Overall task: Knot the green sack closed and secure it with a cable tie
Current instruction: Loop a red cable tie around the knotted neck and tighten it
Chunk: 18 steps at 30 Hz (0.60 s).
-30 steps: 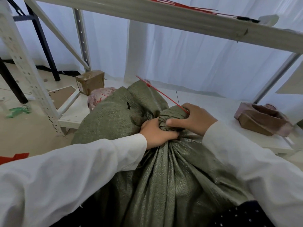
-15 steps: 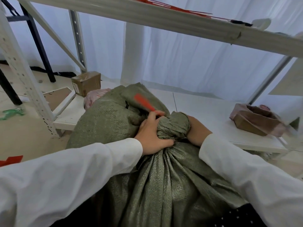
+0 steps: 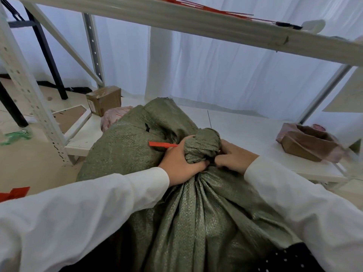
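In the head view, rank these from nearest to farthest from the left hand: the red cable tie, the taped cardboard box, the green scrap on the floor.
1. Red cable tie: sticks out left from the left hand, at its fingers.
2. Cardboard box: up and left, on the low shelf behind the sack.
3. Green scrap: far left, on the floor.

Bright, soft daylight through white curtain (image 3: 225, 75) — faint shadows; wide-angle bending at edges, right edge blurred.

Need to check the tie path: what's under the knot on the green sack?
Under the knot, both hands clamp the gathered neck: left hand, right hand. A red cable tie end pokes out leftward. Whether it loops the neck is hidden by the hands.
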Available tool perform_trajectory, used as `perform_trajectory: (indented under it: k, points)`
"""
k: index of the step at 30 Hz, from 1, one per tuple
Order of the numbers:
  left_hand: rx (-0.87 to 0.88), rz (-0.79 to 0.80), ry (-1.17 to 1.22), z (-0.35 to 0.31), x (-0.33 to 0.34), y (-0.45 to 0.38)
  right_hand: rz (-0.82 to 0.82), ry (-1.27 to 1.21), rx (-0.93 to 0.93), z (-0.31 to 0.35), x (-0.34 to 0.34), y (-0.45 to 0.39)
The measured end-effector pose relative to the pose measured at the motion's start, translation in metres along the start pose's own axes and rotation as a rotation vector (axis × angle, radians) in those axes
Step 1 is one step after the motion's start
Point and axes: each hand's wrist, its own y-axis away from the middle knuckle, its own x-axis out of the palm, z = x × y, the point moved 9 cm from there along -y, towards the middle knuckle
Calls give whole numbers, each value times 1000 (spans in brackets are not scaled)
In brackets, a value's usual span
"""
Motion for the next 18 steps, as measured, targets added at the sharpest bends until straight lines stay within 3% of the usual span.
perform_trajectory:
  k: [4, 8, 13, 18]
  points:
    - [7, -9, -23, 4, 3, -7, -25, -213, -16, 1, 7, -2]
    - [82, 5, -252, -1, 8, -11, -277, -192, -49, 0, 1, -8]
    - [104, -2, -458, -6, -2, -6, -455, -130, 34, 0, -6, -7]
    - [98, 79, -995, -17, -13, 6, -512, -26, 128, -3, -13, -11]
